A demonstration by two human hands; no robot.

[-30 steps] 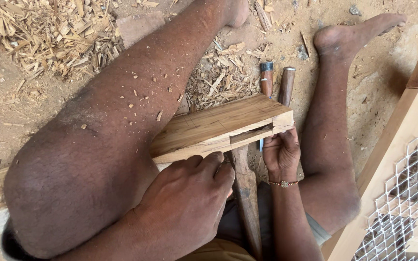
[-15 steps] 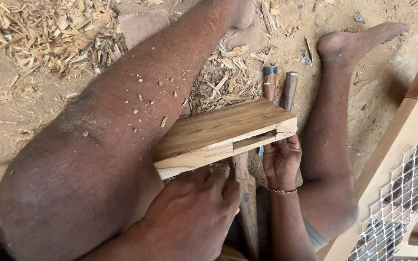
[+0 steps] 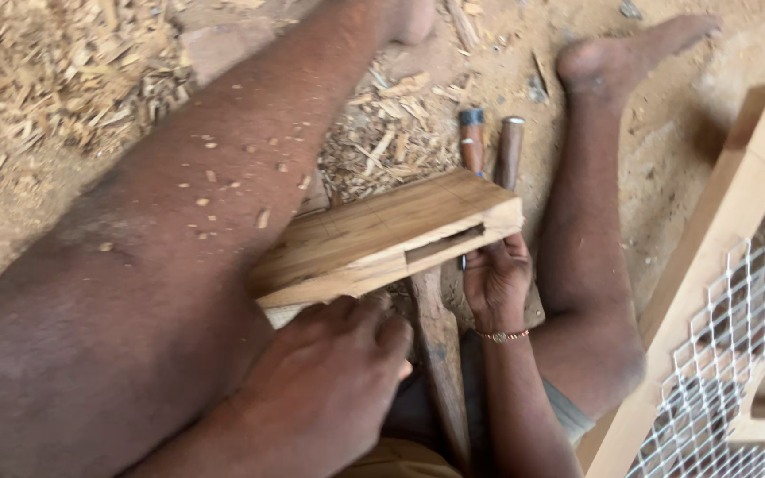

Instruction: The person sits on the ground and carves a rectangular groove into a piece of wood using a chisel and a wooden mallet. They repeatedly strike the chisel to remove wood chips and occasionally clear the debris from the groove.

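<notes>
No packages, labels, signs or screens show in this view.

Wooden block (image 3: 382, 235): pale tan, darker grain lines. Wood shavings (image 3: 64, 62): straw yellow. Ground (image 3: 666, 159): sandy brown. Mesh (image 3: 737, 354): white, diamond pattern. Bracelet (image 3: 502, 335): reddish-gold beads. Frame (image 3: 719, 239): light wood.
</notes>
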